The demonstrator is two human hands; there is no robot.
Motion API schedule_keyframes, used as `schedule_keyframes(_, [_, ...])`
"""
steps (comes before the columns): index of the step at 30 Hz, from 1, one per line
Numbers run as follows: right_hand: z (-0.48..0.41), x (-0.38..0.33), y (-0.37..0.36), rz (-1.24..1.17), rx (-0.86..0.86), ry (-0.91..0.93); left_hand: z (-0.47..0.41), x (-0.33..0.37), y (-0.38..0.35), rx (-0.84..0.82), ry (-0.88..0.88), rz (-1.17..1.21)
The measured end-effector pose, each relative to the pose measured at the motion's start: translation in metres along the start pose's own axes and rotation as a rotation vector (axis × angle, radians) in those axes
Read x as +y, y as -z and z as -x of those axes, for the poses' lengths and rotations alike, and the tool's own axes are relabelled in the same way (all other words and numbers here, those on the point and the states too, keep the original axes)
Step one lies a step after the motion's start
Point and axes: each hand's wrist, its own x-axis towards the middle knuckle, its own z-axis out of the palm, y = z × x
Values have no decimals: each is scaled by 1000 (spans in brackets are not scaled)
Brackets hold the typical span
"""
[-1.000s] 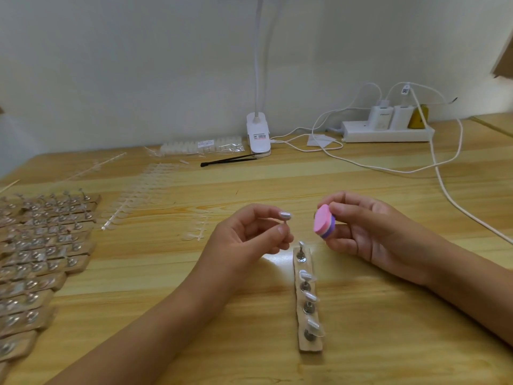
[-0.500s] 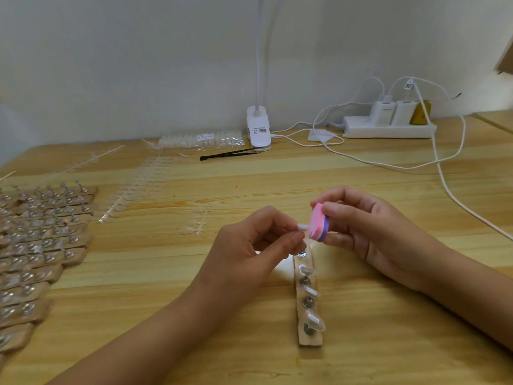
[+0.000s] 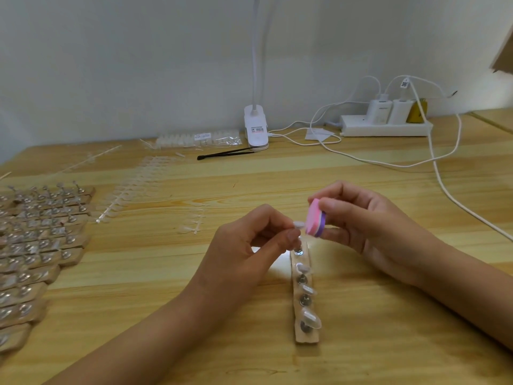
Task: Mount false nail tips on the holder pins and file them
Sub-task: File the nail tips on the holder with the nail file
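A narrow wooden holder strip [image 3: 306,339] lies in front of me with several metal pins; three clear nail tips [image 3: 310,318] sit on the nearer pins. My left hand [image 3: 249,245] pinches a holder pin topped by a clear nail tip [image 3: 382,224] lifted above the strip's far end. My right hand [image 3: 361,220] grips a pink and purple file block [image 3: 315,218] whose pink face touches that tip.
Many wooden holder strips with pins [image 3: 36,245] cover the left of the table. Clear nail tip racks [image 3: 133,187] and a bag of tips [image 3: 200,138] lie behind. Black tweezers [image 3: 224,154], a white clip lamp [image 3: 256,129], a power strip [image 3: 385,129] and white cables [image 3: 444,184] sit at the back right.
My two hands have come together: the file block moved left onto the nail tip that my left hand holds up. The view has shifted slightly.
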Motion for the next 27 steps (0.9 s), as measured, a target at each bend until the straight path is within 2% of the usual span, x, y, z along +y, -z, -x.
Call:
schedule_keyframes(2, [0,-1,3,-27,-2,-16,0,0,0,-5,1,-5])
schedule_keyframes(5, [2,-3,2,4,-141,-54,-1,-1,0,1,-1,-5])
schedule_keyframes(10, [-4,-2,7,-66,97,-3,0,-1,-1,-22,-10,11])
schedule_keyframes(12, [-5,-2,9,-106,115,-23,-1,0,-1,-11,-3,31])
schedule_keyframes(19, [-2,2,2,-75,36,-109,-5,-3,2,84,18,75])
schedule_keyframes(25, [4,-1,-2,70,-198,-121,-4,-3,3,97,27,58])
schedule_keyframes(27, [5,0,-4,84,-220,-92,-4,-2,2,97,28,72])
